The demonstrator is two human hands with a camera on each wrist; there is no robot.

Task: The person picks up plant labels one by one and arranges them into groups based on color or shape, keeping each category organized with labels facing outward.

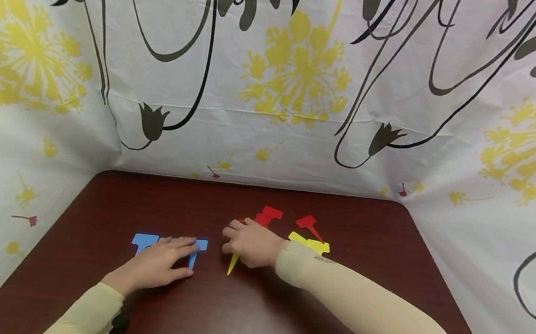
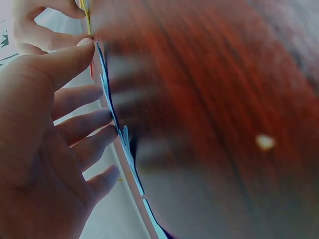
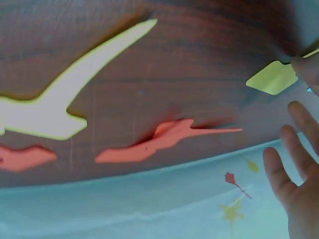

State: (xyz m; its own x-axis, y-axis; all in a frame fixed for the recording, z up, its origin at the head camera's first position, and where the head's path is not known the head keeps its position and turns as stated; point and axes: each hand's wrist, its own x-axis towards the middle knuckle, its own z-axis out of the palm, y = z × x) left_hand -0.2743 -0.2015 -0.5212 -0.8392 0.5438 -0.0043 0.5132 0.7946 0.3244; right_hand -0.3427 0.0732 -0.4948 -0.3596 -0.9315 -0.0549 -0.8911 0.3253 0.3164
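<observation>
1. Closest to me is the left hand [image 1: 156,266], coming out of a pale sleeve [image 1: 87,313]. Fingers are pretty straight with small gaps between them, resting over the blue stuff rather than gripping it.
2. Under and around those fingers I've got a row of blue tags [image 1: 145,240]: flat, thin, T-shaped, a wide head tapering to a spike. They're on the left half of the dark reddish-brown tabletop [image 1: 245,319], spikes toward me, and my left wrist feed shows them almost edge-on.
3. Just right of that row, the right hand [image 1: 253,244] has a yellow tag [image 1: 232,265] pinched between thumb and finger, spike sticking out my way. Its other fingers are spread in the right wrist feed.
4. Beyond the right wrist lie two more yellow tags [image 1: 317,246], side by side, matte and plain.
5. Farther back: a red cluster [image 1: 272,212] partly hidden behind the right hand, plus a lone red tag [image 1: 309,223] lying slanted.
6. Writing check: I can't make out lettering on any tag. There's a small dark marking [image 1: 325,260] on the right sleeve [image 1: 359,290], too tiny for me to read.
7. Way back, a white flower-print cloth [image 1: 291,153].
</observation>
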